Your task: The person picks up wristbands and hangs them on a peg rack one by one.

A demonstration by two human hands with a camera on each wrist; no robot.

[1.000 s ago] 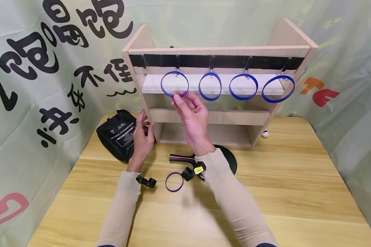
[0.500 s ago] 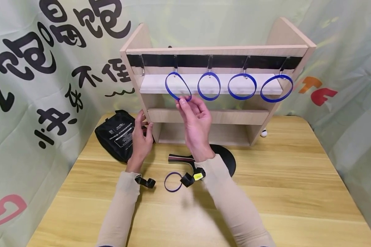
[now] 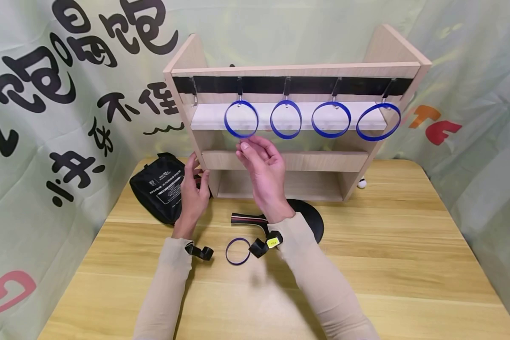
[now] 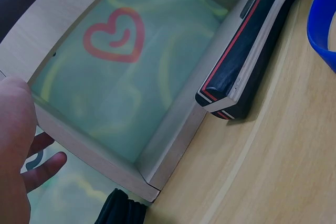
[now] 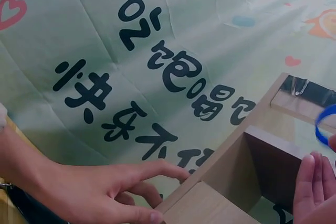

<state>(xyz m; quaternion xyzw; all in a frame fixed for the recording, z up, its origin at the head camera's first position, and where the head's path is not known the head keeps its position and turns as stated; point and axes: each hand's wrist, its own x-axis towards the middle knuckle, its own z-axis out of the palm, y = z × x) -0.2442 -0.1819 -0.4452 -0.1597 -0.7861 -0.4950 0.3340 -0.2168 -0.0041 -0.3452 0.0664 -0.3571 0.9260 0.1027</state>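
Several blue rings hang from metal hooks along the front of a wooden shelf rack. My right hand is just below the leftmost hanging ring, its fingertips near the ring's lower edge; whether they touch is unclear. In the right wrist view, part of that blue ring shows above the right hand. At the rack's left side panel, my left hand rests with fingers spread and thumb by the front edge. Another blue ring lies on the table, near the right wrist's camera.
A table tennis paddle lies before the rack, partly behind the right forearm. A black printed pouch is left of the rack. The leftmost hook bears no ring. A small white ball sits by the rack's right side.
The leftmost hanging ring, pulled rightward and stretched half a second ago, now hangs round. My right fingers have come away from pinching its lower edge. The left hand stays at the panel.
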